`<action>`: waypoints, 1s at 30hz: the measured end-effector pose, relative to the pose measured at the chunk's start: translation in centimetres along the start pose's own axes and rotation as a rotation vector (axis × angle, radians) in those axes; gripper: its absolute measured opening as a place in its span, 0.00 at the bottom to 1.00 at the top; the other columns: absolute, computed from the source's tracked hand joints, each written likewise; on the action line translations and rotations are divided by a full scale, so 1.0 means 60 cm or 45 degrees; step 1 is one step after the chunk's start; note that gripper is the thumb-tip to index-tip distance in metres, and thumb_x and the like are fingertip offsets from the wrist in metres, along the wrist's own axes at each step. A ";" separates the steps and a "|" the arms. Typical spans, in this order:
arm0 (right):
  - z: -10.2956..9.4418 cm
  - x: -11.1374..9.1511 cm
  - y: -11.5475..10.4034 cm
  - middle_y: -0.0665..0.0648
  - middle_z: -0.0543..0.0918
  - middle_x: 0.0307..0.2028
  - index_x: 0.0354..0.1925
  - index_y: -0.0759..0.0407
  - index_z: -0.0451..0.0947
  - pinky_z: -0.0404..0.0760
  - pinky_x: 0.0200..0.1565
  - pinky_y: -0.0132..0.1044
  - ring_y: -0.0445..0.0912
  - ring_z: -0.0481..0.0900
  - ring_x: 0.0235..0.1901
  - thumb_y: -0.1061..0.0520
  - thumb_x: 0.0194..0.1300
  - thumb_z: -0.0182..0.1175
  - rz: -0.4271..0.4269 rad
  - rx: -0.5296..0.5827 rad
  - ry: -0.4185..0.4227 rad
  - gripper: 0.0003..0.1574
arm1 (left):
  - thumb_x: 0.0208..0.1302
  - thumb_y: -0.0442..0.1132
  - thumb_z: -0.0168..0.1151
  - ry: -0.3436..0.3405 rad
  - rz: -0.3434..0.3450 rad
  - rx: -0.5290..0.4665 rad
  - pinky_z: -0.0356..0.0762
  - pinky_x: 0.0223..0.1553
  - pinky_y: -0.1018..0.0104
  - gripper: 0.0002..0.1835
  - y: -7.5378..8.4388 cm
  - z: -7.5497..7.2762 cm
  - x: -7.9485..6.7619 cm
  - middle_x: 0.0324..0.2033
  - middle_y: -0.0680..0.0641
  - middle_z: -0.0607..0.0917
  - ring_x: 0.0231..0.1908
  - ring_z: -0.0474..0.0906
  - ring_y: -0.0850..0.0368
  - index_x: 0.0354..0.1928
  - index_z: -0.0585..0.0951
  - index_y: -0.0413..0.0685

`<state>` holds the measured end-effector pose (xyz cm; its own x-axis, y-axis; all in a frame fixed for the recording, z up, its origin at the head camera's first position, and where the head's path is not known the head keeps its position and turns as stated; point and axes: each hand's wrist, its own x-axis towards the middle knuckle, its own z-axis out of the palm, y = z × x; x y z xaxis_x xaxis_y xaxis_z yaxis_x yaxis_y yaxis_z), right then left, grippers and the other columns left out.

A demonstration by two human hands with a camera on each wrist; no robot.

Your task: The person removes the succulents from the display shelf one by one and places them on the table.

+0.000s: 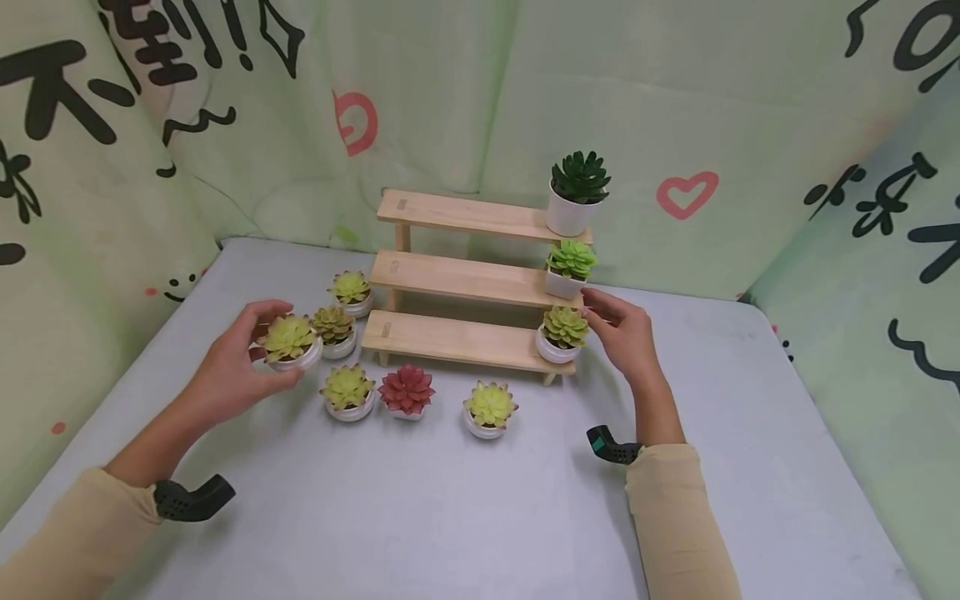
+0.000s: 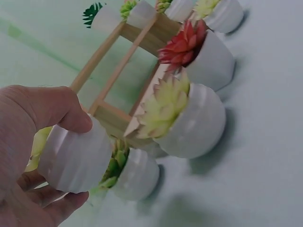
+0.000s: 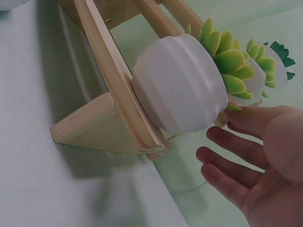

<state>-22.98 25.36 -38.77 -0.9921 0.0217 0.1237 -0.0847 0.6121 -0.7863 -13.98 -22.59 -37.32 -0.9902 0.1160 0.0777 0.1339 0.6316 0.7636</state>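
Note:
My left hand point(image 1: 251, 354) grips a white round pot with a yellow-green succulent point(image 1: 288, 337), thumb on one side and fingers on the other. In the left wrist view this pot point(image 2: 75, 158) is tipped, its plant mostly hidden. At the right end of the wooden three-step stand point(image 1: 450, 337), my right hand point(image 1: 622, 329) has loosely extended fingers. Its fingertips are right beside the green succulent in a ribbed white pot point(image 3: 180, 85) on the lowest step. Above that, a bright green succulent point(image 1: 570, 262) sits on the middle step and a dark green one point(image 1: 577, 192) on the top.
Left of the stand are a yellow-green succulent point(image 1: 351, 289) and a brownish-green one point(image 1: 334, 329). In front stand a yellow-green succulent point(image 1: 348, 390), a red one point(image 1: 407, 392) and another yellow-green one point(image 1: 490, 408). A printed pale green curtain point(image 1: 637, 100) surrounds the white table point(image 1: 465, 517).

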 end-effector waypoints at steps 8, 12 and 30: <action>0.001 0.001 -0.001 0.59 0.76 0.63 0.65 0.55 0.71 0.74 0.63 0.51 0.54 0.75 0.61 0.49 0.70 0.56 -0.015 -0.001 -0.005 0.28 | 0.54 0.33 0.70 -0.074 -0.030 -0.013 0.69 0.57 0.40 0.44 -0.020 0.011 -0.003 0.64 0.35 0.66 0.62 0.63 0.38 0.70 0.56 0.45; 0.001 0.000 0.000 0.59 0.76 0.63 0.65 0.55 0.71 0.74 0.63 0.51 0.54 0.75 0.61 0.49 0.70 0.56 -0.002 -0.002 -0.007 0.28 | 0.53 0.34 0.71 -0.130 -0.021 0.002 0.69 0.58 0.40 0.45 -0.033 0.015 -0.003 0.64 0.34 0.66 0.62 0.64 0.37 0.70 0.57 0.44; -0.001 -0.001 0.000 0.59 0.76 0.63 0.65 0.54 0.71 0.74 0.63 0.51 0.54 0.75 0.61 0.50 0.70 0.57 -0.011 0.006 -0.009 0.28 | 0.52 0.35 0.72 -0.156 0.051 0.087 0.68 0.60 0.36 0.47 -0.075 0.043 -0.019 0.62 0.32 0.67 0.63 0.64 0.35 0.71 0.54 0.46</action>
<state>-22.95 25.38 -38.74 -0.9920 0.0109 0.1259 -0.0933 0.6087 -0.7879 -13.35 -23.56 -42.51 -0.9723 0.2321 0.0255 0.1798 0.6747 0.7158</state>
